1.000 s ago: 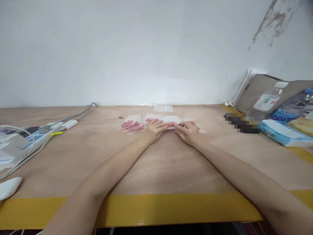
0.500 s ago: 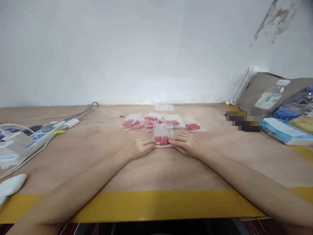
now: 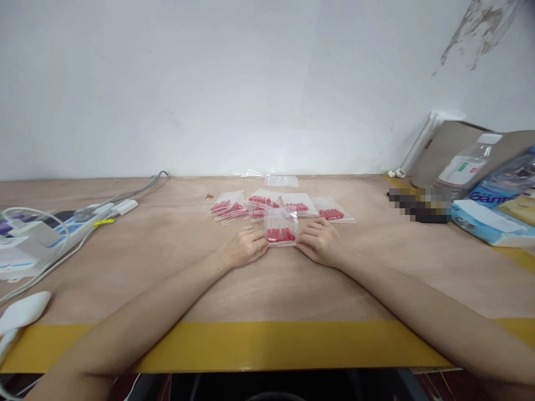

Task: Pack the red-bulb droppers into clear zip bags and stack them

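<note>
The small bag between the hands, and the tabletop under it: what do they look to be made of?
Small bag: thin clear plastic film, glossy; the red pieces inside show through and it catches glints. Tabletop: probably plywood, matt and pale brown, with faint grain streaks; the yellow strip along its near edge looks like tape or paint.

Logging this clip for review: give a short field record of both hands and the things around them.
left hand: fingertips at left edge of clear bag
right hand: fingertips at its right edge
clear bag: red-tipped pieces inside, on wooden table
behind it: row of similar bags
left side: cables, white mouse
right side: water bottle, tissue pack
</note>
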Motion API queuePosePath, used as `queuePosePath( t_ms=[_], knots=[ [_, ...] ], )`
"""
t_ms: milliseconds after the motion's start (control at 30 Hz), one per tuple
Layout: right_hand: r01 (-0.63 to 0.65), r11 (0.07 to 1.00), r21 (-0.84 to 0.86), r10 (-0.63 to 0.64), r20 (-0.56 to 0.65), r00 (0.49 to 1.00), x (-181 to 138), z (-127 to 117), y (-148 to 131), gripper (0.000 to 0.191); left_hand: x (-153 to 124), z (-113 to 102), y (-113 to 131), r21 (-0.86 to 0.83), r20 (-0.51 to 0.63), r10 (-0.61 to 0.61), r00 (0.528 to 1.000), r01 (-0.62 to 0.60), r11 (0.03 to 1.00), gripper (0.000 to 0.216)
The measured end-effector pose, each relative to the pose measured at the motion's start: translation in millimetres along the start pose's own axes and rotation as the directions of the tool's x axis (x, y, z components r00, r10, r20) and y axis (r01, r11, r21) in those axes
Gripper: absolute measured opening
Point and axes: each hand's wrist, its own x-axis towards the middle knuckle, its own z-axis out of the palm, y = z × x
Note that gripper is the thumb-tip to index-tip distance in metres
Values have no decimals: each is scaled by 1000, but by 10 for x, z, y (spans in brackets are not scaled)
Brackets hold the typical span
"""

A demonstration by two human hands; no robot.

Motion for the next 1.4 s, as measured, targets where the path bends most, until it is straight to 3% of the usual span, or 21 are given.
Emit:
queuePosePath(
  t_ms=[233,500,767,1000,1133,1267,1333,1400],
  knots=[
    [31,998,-47,-31,0,1000,212,221,-219,19,26,95,36,-71,35,-52,998,55,996,24],
    [119,987,-110,-120,-1,993,287,193,-229,28,84,49,26,-34,21,16,1000,-15,999,26],
    [108,978,-176,-109,6,994,81,32,-42,27,13,-26,1,-33,33,-17,999,18,999,25],
    [66,991,-116,-64,21,998,-36,20,48,29,-41,-42,3,-79,25,-42,999,44,996,22],
    [-41,998,-54,41,2,999,-40,11,-18,16,-83,-23,31,-131,-7,-84,996,82,988,16],
    [-173,980,99,173,8,985,-69,18,-47,18,-46,-43,76,-259,-77,-90,993,67,963,6],
    [-206,953,220,218,-28,976,-54,-10,6,19,-19,-63,79,-333,-88,-147,985,110,936,17],
    [-307,883,355,352,-71,933,-26,-90,126,19,-5,-71,65,-376,-61,-264,963,223,900,27]
  ],
)
